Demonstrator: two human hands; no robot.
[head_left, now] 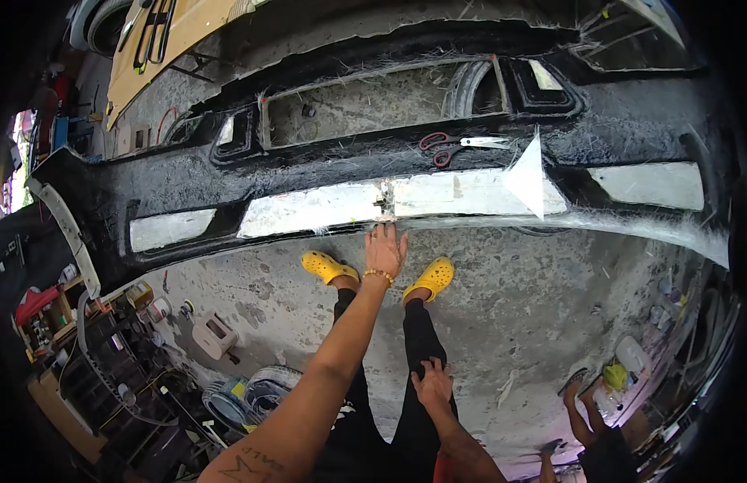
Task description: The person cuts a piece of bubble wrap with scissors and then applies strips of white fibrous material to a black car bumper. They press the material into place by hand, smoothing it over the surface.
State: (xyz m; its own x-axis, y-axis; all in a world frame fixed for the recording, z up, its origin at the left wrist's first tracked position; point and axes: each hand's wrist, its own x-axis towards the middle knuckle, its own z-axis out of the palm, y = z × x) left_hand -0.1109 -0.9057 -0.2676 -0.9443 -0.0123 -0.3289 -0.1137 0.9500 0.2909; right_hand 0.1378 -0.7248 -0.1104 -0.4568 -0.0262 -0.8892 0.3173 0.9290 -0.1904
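A long black moulded panel [176,183], shaped like a car bumper with fibreglass strands on it, spans the space in front of me. My left hand [385,249] lies with its fingertips at the panel's near edge, by the gap between two white strips [313,211]. Its fingers are stretched out and hold nothing. Lower down, my right hand [434,383] rests on my right leg with the fingers apart. Scissors [463,145] with dark and red handles lie on the panel beyond my left hand, blades partly spread. A white triangular sheet [528,181] lies right of them.
Cardboard [184,32] with tools on it is at the far left. A small stool [215,336] stands on the concrete floor at left, near coiled material [244,394]. Shelves and clutter [107,362] line the left side. Another person's legs [579,414] show at lower right, near bags and containers.
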